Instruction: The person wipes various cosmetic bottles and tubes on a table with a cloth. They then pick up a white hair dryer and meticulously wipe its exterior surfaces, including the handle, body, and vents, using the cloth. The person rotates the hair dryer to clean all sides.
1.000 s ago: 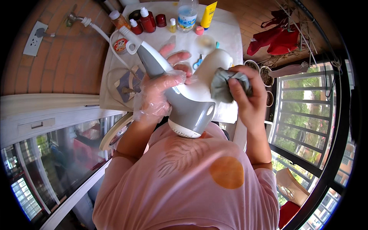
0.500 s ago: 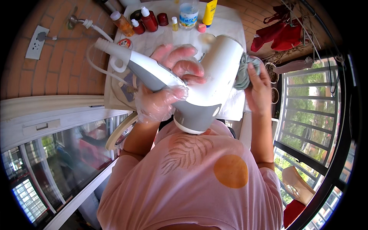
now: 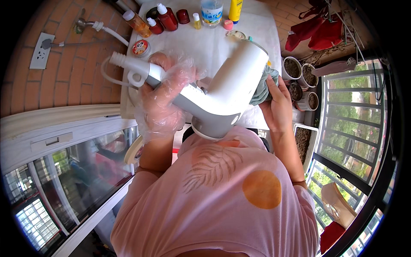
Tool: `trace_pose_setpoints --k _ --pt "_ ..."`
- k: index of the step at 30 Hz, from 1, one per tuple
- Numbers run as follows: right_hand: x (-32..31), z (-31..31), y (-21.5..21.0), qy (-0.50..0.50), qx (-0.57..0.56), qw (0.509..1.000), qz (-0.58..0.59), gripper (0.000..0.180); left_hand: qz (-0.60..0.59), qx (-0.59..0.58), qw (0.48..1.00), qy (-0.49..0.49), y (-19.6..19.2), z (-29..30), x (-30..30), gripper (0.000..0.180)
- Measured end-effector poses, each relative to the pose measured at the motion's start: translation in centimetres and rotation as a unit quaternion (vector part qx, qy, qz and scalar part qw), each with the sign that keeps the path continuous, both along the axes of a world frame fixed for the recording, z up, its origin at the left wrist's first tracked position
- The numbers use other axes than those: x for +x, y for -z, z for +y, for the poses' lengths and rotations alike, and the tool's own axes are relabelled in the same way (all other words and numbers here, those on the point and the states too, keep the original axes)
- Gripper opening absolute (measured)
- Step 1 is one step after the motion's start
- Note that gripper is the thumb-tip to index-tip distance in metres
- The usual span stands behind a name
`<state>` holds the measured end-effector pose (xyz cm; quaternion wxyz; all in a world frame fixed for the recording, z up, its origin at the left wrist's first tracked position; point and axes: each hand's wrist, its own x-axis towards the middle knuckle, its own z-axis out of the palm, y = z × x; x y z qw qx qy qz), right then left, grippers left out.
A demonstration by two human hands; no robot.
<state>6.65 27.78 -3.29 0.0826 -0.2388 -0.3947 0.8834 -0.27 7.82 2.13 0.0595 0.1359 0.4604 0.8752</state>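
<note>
A white and grey hair dryer (image 3: 233, 79) is held up above the near part of the table, its wide barrel tilted up to the right. My left hand (image 3: 165, 98), in a loose clear plastic glove, is closed around its handle near the cord end. Bare, my right hand (image 3: 277, 105) grips a crumpled grey-green cloth (image 3: 259, 92) and presses it to the barrel's right side. The barrel hides part of the cloth. A comb-like toothed thing (image 3: 206, 82) shows partly behind the handle.
On the white-covered table (image 3: 257, 25) stand red bottles (image 3: 167, 19), an amber bottle (image 3: 137, 25), a clear bottle (image 3: 212, 15), a yellow tube (image 3: 235, 12) and a round tin (image 3: 141, 48). Plant pots (image 3: 308, 100) line the right; a brick wall (image 3: 64, 77) rises on the left.
My left hand has slid along the handle toward the cord end. My right hand and the cloth have shifted slightly left and down beside the barrel. The view has shifted a little.
</note>
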Motion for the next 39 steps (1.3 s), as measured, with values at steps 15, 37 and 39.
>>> trace_pose_setpoints --k 15,37,39 --pt "-1.7 -3.3 -3.8 -0.044 0.697 0.687 0.199 0.024 0.235 -0.097 0.956 -0.143 0.4 1.6 0.8 0.012" --pt "-3.4 -0.9 -4.7 -0.012 0.696 0.692 0.193 0.023 0.317 -0.129 0.935 -0.097 1.4 1.0 -1.6 0.034" --pt "-4.0 1.6 -3.6 0.064 0.718 0.673 0.167 0.019 0.222 -0.145 0.956 -0.123 -0.3 1.7 -0.9 0.018"
